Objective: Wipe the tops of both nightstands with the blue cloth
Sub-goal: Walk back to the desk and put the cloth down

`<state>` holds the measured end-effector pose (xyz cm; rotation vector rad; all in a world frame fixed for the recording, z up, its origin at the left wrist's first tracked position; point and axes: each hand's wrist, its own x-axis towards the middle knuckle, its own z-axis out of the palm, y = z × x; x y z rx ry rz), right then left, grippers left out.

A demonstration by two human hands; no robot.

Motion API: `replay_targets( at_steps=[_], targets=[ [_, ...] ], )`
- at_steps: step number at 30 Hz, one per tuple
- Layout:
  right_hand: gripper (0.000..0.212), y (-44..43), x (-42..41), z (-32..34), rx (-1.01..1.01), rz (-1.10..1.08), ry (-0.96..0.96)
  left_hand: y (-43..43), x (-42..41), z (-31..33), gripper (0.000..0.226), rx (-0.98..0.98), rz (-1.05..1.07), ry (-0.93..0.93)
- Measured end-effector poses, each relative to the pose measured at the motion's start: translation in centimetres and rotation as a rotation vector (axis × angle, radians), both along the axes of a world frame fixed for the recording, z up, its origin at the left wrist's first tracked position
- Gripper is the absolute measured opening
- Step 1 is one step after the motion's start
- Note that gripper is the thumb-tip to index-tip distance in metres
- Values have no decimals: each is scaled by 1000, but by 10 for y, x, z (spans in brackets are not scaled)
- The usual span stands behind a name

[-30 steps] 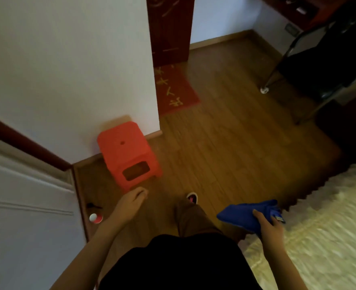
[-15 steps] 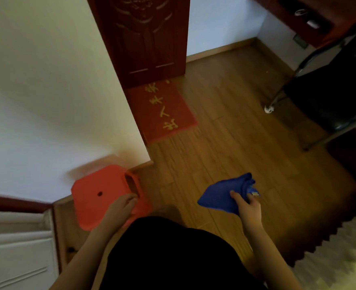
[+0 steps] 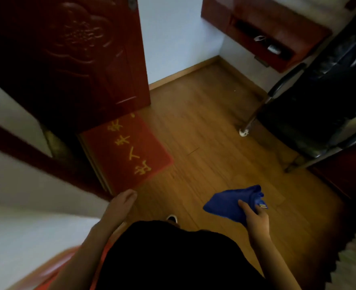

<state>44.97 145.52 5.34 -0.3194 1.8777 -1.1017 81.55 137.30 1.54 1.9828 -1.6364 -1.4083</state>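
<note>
My right hand holds a crumpled blue cloth at waist height over the wooden floor, low and right of centre. Empty, with its fingers loosely together, my left hand hangs by the white wall corner at lower left. No nightstand shows in this view. My black top fills the bottom middle, and a shoe tip peeks out below it.
A dark red carved door stands ahead on the left with a red doormat at its foot. A black metal-legged chair and a red-brown wall cabinet are on the right. An orange stool edge shows at bottom left. A bed's fringed edge is at bottom right.
The view has swung forward toward the door and mat. The orange stool slid out to the bottom left. My left hand came off the stool; the cloth stays in my right hand.
</note>
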Motion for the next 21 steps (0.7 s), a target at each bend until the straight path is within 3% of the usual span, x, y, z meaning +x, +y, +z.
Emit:
replay_targets(
  at_steps=[5, 10, 21],
  targets=[
    [14, -59, -51, 11, 25, -174, 66, -144, -61, 24, 38, 66, -189, 29],
    [16, -134, -112, -3, 89, -297, 64, -254, -137, 14, 27, 48, -296, 45],
    [21, -411, -223, 2, 40, -176, -24, -460, -239, 4, 26, 66, -93, -9]
  ],
)
